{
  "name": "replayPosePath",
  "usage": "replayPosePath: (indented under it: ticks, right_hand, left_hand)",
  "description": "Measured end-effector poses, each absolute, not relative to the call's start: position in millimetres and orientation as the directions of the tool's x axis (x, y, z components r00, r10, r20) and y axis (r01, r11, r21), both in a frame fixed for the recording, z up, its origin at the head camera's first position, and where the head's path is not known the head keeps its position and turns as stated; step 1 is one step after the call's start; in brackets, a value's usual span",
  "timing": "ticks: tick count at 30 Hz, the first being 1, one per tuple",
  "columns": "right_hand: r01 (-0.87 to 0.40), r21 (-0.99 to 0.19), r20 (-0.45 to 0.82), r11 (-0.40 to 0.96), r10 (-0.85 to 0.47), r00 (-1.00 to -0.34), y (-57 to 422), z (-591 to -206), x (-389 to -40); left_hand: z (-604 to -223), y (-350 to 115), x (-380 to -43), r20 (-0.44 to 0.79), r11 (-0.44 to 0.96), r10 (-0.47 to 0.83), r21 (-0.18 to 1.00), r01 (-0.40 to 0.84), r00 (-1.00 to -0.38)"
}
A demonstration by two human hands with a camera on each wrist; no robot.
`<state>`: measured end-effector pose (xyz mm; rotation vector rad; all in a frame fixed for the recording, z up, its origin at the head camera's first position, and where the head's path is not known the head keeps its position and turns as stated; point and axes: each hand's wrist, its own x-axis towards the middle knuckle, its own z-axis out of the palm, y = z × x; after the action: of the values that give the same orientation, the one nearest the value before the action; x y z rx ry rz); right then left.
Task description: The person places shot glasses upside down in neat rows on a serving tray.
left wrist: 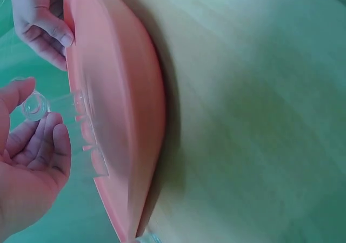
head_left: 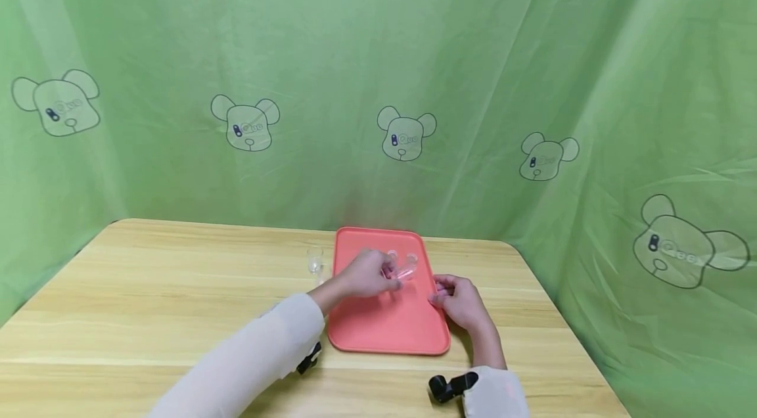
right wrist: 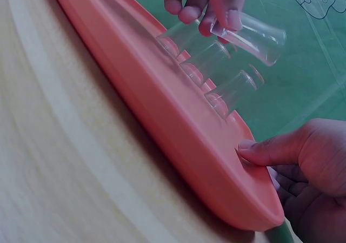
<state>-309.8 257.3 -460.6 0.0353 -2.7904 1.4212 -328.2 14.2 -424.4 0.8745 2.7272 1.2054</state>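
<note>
Green cloth (head_left: 319, 63) behind; wooden surface (head_left: 195, 286) below. Red tray (head_left: 384, 332) lies at lower centre of head view. Left hand (head_left: 368, 271) pinches tilted clear glass (right wrist: 259, 40) between thumb and fingers, above tray. Right hand (head_left: 464, 303) pinches tray's right rim. Three standing glasses (right wrist: 208, 61) occupy middle of right wrist view. Better, I judge: straighten glass, lower softly, avoid knocking neighbours, hold tray steady.

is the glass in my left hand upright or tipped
Tipped: the held glass slants against the upright glasses on the tray.
</note>
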Motion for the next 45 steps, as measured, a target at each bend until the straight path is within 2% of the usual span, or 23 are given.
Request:
replayPosePath:
  ticks: [15, 23, 33, 45]
  right_hand:
    - [-0.012, -0.808, 0.01, 0.589, -0.007, -1.0, 256.5, -463.4, -310.5]
    - [-0.014, -0.807, 0.016, 0.591, -0.002, -1.0, 256.9, -464.1, -310.3]
    - [-0.037, -0.813, 0.031, 0.581, -0.02, -0.999, 257.6, -462.1, -309.4]
    - [-0.045, -0.803, 0.033, 0.594, -0.031, -0.999, 258.1, -460.3, -308.8]
  left_hand:
    - [-431.5, 28.4, -327.9, 0.22, 0.503, 0.44, 0.743, 0.441, -0.871]
    - [-436.5, 38.0, -326.8, 0.299, 0.469, 0.399, 0.746, 0.473, -0.867]
    - [-445.3, 53.4, -323.1, 0.308, 0.363, 0.351, 0.826, 0.432, -0.884]
    - [-446.2, 57.3, -324.7, 0.295, 0.41, 0.347, 0.806, 0.426, -0.89]
